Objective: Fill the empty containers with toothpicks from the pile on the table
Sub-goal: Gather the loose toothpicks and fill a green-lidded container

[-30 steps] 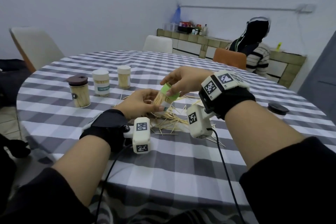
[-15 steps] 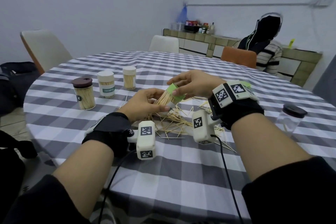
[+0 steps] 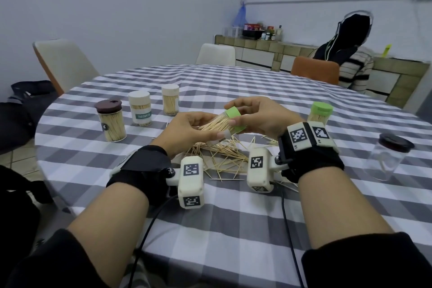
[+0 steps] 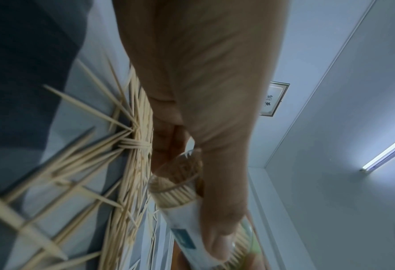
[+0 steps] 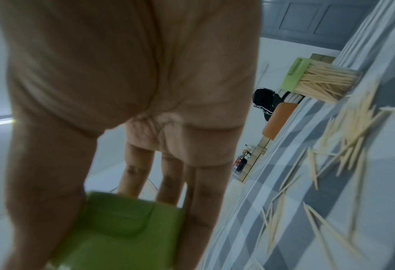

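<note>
The left hand [image 3: 187, 128] holds a clear toothpick container [image 3: 222, 125], tilted almost on its side, above the pile of toothpicks [image 3: 217, 159]; its grip is closed round the lower body of the container, thumb on the near side, as the left wrist view shows, with the fingers [image 4: 168, 146] curled behind the base. The container is packed with toothpicks and carries a white label with a teal patch. The right hand [image 3: 259, 117] pinches the green lid [image 3: 235, 117] at the container's upper end, thumb in front and fingers [image 5: 171, 182] behind; whether the lid is fully seated cannot be told.

Directly below the two grips the loose toothpicks lie scattered on the grey-and-white checked cloth of the round bench [image 3: 210, 229], spreading toward the right wrist.

Left of the left grip stand three filled containers in a row: a brown-lidded jar [image 3: 110, 121] nearest, then a white-lidded one with a "TOOTHPICK" label [image 3: 140, 109], then a cream-lidded one [image 3: 170, 100] farthest. Just beyond the right hand stands another green-lidded container [image 3: 320, 112], full of toothpicks. Well to the right of the right grip, near the bench edge, stands a clear jar with a dark lid [image 3: 387, 158]; only a few sticks, if any, show in its bottom.

Across the bench a seated person [image 3: 353, 63] in a striped top occupies an orange chair [image 3: 314, 72].
</note>
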